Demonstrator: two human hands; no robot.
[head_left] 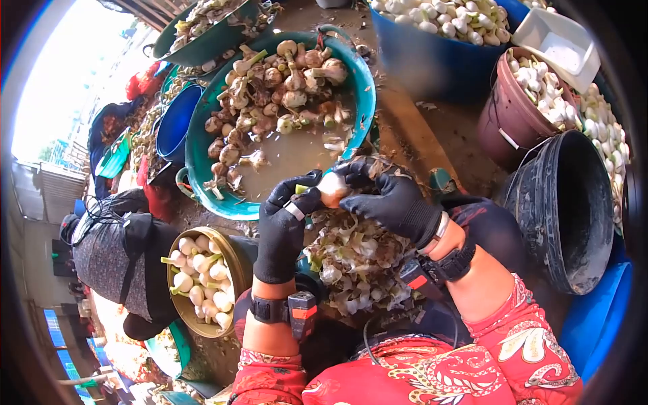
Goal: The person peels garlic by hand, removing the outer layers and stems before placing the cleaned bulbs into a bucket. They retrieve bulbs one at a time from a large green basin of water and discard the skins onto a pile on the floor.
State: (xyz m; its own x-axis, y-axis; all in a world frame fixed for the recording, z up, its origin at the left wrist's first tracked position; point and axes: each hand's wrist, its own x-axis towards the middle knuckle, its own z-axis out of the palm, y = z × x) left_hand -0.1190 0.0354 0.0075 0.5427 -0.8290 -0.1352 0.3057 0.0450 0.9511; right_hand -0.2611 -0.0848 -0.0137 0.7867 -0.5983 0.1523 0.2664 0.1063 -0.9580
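Between my two black-gloved hands is a garlic bulb (332, 190), pale with a pinkish-brown side. My left hand (282, 226) is closed around its stem side, where a short green stub shows. My right hand (391, 202) has its fingers closed on the bulb's other side, near loose brown skin. Just below the hands lies a heap of papery garlic peels (358, 263). Beyond them stands a wide teal tub (196, 158) with muddy water and unpeeled brownish garlic bulbs (270, 94). The fingertips on the bulb are partly hidden.
At left, a yellowish bucket (177, 297) holds clean white bulbs. A blue tub (418, 57) and a maroon bucket (496, 125) hold more. A black bucket (574, 209) lies tilted at right. Another person (125, 253) sits at left; a wooden plank (412, 135) lies ahead.
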